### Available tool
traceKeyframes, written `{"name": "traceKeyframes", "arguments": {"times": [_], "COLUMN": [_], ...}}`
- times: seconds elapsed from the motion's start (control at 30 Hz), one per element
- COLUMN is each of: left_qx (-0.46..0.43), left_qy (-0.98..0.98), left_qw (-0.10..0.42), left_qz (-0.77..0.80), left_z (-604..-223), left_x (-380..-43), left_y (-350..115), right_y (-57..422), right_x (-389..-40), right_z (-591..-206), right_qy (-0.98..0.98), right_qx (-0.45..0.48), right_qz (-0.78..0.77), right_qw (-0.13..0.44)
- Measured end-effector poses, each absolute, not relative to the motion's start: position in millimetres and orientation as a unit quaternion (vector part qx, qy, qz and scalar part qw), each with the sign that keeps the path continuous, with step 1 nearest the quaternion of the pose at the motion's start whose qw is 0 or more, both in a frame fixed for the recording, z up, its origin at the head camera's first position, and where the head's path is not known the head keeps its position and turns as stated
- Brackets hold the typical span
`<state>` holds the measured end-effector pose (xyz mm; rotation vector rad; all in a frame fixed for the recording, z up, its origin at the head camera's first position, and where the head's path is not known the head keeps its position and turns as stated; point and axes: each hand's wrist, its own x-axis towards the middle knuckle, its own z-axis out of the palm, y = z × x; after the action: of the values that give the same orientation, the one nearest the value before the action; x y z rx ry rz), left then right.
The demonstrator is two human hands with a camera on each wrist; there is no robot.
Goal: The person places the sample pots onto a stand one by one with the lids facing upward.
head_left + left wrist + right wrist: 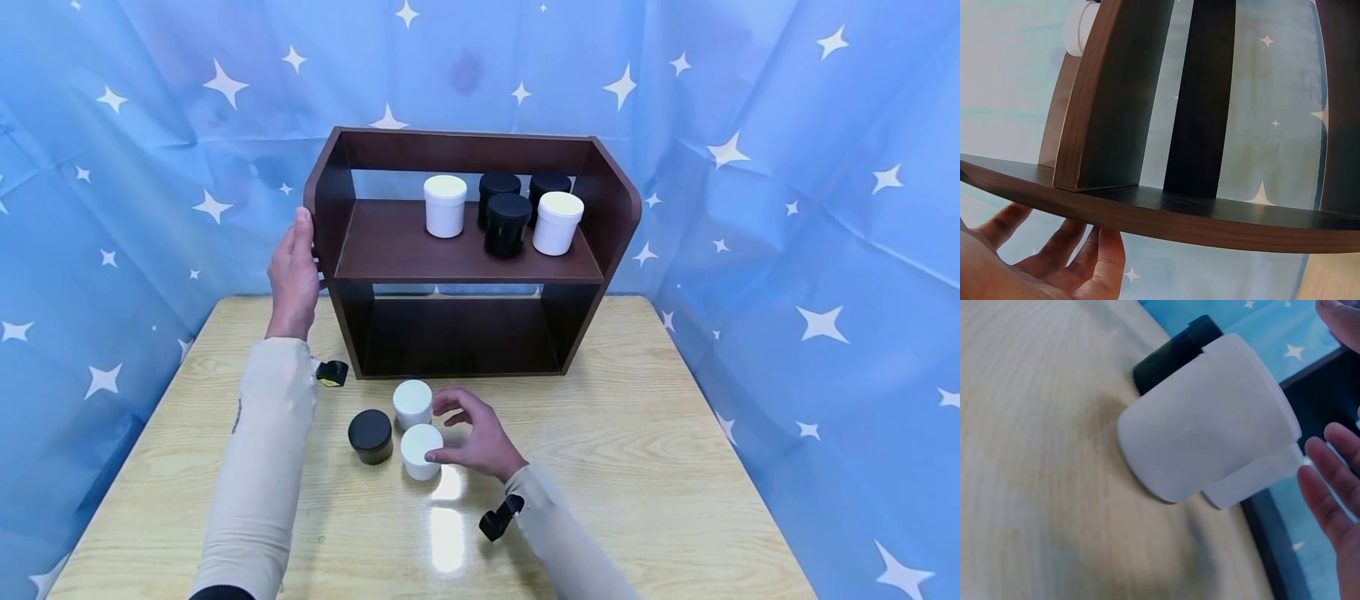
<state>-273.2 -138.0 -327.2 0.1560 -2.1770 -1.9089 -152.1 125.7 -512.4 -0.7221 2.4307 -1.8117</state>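
Note:
My left hand [294, 271] rests its fingertips against the outer left side of a dark brown two-tier wooden shelf [465, 265]; the left wrist view shows fairly straight fingers [1110, 256] on that panel. Thumb and fingers spread apart, my right hand [480, 433] is beside two white lidded jars on the table. Its thumb overlaps the nearer white jar [422, 454] in the head view, and its fingers reach toward the farther white jar [412, 402]. In the right wrist view there is a gap between the fingers and the jars. A black jar [371, 437] stands just left of them.
On the shelf's upper board [390, 250] stand two white jars, one left [445, 208] and one right [557, 225], and several black jars [506, 227]. The wooden table [660, 467] is enclosed by a blue star-patterned curtain [810, 208].

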Motion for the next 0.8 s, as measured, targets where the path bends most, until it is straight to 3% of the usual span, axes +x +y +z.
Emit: {"name": "traceKeyframes", "arguments": {"times": [0.8], "left_qx": [0.057], "left_qy": [-0.737], "left_qw": [0.11], "left_qz": [-0.664], "left_z": [-326.9], "left_x": [-273.7], "left_y": [-140.2], "right_y": [116.6], "right_x": [-139.0], "right_z": [-548.3], "right_qy": [0.795], "right_qx": [-0.203], "right_qz": [-0.571], "right_qw": [0.027]}}
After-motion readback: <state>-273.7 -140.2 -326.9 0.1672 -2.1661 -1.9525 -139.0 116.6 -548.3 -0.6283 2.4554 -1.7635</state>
